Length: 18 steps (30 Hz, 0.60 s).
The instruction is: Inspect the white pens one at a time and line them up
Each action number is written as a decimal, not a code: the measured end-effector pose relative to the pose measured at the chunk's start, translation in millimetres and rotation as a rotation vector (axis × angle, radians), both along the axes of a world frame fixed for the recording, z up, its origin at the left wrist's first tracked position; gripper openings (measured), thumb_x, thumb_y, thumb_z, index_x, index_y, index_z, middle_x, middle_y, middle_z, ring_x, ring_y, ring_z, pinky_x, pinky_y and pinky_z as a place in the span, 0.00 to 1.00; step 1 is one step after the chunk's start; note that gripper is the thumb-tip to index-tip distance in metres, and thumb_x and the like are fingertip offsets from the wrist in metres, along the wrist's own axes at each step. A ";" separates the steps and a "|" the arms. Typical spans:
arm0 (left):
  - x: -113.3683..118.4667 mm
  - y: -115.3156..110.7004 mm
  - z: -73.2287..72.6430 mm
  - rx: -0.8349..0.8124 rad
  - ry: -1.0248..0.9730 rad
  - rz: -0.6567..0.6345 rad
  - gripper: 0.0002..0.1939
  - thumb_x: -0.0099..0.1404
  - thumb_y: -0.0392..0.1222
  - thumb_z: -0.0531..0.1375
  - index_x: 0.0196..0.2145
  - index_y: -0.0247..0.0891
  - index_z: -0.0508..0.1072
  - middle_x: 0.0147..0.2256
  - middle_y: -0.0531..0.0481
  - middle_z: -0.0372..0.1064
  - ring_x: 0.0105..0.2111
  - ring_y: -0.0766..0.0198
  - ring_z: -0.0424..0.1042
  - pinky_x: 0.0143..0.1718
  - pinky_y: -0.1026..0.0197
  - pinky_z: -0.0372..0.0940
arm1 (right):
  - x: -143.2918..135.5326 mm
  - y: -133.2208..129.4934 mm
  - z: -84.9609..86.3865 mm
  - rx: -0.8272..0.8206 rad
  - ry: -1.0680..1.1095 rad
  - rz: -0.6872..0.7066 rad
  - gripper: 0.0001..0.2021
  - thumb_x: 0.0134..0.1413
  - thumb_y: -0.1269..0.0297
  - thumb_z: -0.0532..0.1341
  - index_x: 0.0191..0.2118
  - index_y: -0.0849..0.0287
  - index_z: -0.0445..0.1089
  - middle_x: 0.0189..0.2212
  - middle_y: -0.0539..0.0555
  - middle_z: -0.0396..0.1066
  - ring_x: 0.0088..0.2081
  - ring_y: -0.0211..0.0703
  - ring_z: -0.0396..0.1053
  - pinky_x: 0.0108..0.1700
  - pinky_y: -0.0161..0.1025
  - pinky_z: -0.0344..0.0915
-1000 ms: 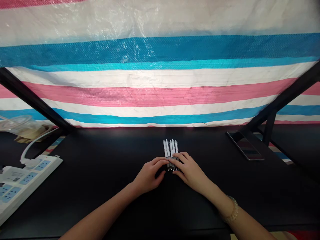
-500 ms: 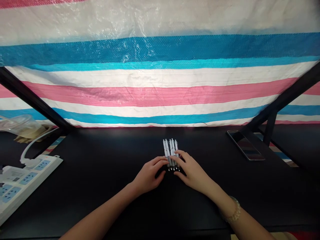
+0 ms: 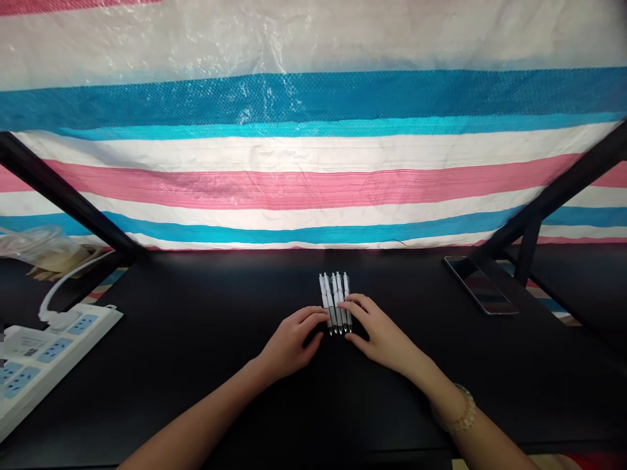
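Several white pens (image 3: 337, 301) lie side by side in a row on the black table (image 3: 220, 300), clips at the far end and tips toward me. On the row's left side, my left hand (image 3: 296, 339) rests with its fingertips at the outermost pen, thumb apart from the fingers. My right hand (image 3: 379, 333) is at the right side of the row. Its fingers are spread, with the fingertips over or touching the rightmost pen and partly covering it. Neither hand is wrapped round a pen.
A phone (image 3: 480, 285) lies at the right, near a black slanted frame bar (image 3: 553, 189). At the left stands a white power strip (image 3: 53, 359) with a plugged-in cable. Behind it is a clear plastic container (image 3: 39, 245). A striped tarp (image 3: 313, 189) hangs at the table's back.
My right hand has shifted slightly to the right, uncovering more of the pens. The left hand and the pens are almost where they were.
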<state>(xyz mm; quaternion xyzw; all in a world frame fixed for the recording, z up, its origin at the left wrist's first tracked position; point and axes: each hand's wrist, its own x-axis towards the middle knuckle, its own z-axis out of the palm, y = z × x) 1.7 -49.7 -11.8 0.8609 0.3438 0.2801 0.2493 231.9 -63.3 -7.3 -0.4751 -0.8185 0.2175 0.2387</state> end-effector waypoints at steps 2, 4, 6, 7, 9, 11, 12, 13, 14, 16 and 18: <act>0.0 0.4 1.1 0.018 -0.005 0.006 0.19 0.63 0.30 0.54 0.50 0.42 0.68 0.50 0.45 0.68 0.50 0.58 0.68 0.52 0.52 0.65 | -0.1 0.8 1.3 0.017 0.017 -0.021 0.25 0.53 0.69 0.59 0.57 0.52 0.59 0.54 0.58 0.59 0.55 0.51 0.60 0.56 0.52 0.60; 0.3 0.3 2.7 0.032 -0.015 0.013 0.18 0.63 0.30 0.54 0.49 0.42 0.68 0.49 0.45 0.68 0.49 0.58 0.69 0.51 0.53 0.65 | -1.1 1.5 3.2 0.049 0.053 -0.058 0.21 0.55 0.70 0.58 0.54 0.53 0.61 0.51 0.58 0.61 0.52 0.50 0.61 0.55 0.51 0.61; 0.6 0.0 4.5 0.035 -0.031 0.027 0.15 0.62 0.30 0.54 0.46 0.41 0.68 0.47 0.45 0.69 0.48 0.58 0.69 0.50 0.53 0.66 | -2.6 1.6 5.1 0.071 0.097 -0.096 0.14 0.56 0.71 0.57 0.48 0.55 0.63 0.47 0.58 0.64 0.49 0.49 0.62 0.52 0.49 0.62; 0.8 -0.2 5.2 0.034 -0.041 0.037 0.13 0.62 0.30 0.55 0.43 0.41 0.68 0.46 0.45 0.69 0.47 0.58 0.69 0.49 0.54 0.66 | -3.4 1.5 5.9 0.073 0.113 -0.110 0.10 0.56 0.72 0.56 0.44 0.56 0.64 0.44 0.57 0.65 0.47 0.48 0.63 0.50 0.48 0.63; 0.9 -0.4 5.9 0.028 -0.052 0.059 0.07 0.61 0.30 0.55 0.36 0.40 0.67 0.45 0.45 0.70 0.46 0.58 0.69 0.46 0.54 0.66 | -4.8 1.0 7.1 0.074 0.128 -0.134 0.04 0.57 0.72 0.55 0.37 0.57 0.63 0.39 0.55 0.65 0.43 0.47 0.64 0.47 0.46 0.63; 0.7 -0.1 5.6 0.028 -0.051 0.079 0.05 0.61 0.31 0.56 0.31 0.40 0.64 0.44 0.45 0.70 0.44 0.58 0.69 0.44 0.55 0.65 | -6.2 0.4 7.5 0.071 0.120 -0.146 0.04 0.57 0.72 0.54 0.32 0.57 0.61 0.35 0.54 0.64 0.39 0.45 0.63 0.43 0.43 0.62; 0.5 0.2 5.3 0.030 -0.047 0.085 0.07 0.62 0.32 0.56 0.29 0.40 0.62 0.44 0.46 0.70 0.44 0.58 0.69 0.44 0.55 0.65 | -6.9 0.1 7.4 0.070 0.110 -0.147 0.05 0.58 0.73 0.54 0.31 0.57 0.60 0.34 0.53 0.64 0.38 0.44 0.63 0.42 0.43 0.62; 0.2 0.6 4.8 0.032 -0.041 0.088 0.08 0.62 0.32 0.56 0.27 0.40 0.61 0.43 0.46 0.70 0.44 0.58 0.69 0.43 0.55 0.65 | -7.7 -0.2 7.1 0.067 0.100 -0.145 0.06 0.58 0.73 0.53 0.30 0.57 0.59 0.33 0.53 0.64 0.37 0.44 0.62 0.41 0.42 0.61; -0.1 1.1 4.4 0.034 -0.035 0.090 0.09 0.62 0.33 0.56 0.26 0.40 0.60 0.42 0.46 0.71 0.43 0.59 0.69 0.43 0.56 0.64 | -8.5 -0.5 6.7 0.063 0.088 -0.141 0.06 0.58 0.73 0.53 0.30 0.57 0.58 0.32 0.52 0.63 0.36 0.43 0.62 0.40 0.41 0.61; -0.8 2.0 3.5 0.036 -0.023 0.091 0.11 0.62 0.33 0.56 0.24 0.40 0.59 0.42 0.47 0.71 0.42 0.59 0.70 0.42 0.56 0.64 | -10.1 -0.9 5.6 0.062 0.070 -0.135 0.07 0.57 0.73 0.53 0.29 0.57 0.57 0.31 0.52 0.62 0.35 0.42 0.61 0.38 0.40 0.60; -1.5 2.6 2.8 0.037 -0.015 0.096 0.13 0.62 0.33 0.56 0.22 0.40 0.57 0.41 0.47 0.72 0.41 0.59 0.70 0.41 0.57 0.64 | -11.2 -1.1 4.9 0.066 0.066 -0.123 0.09 0.56 0.73 0.54 0.27 0.57 0.55 0.29 0.51 0.61 0.34 0.42 0.60 0.36 0.39 0.59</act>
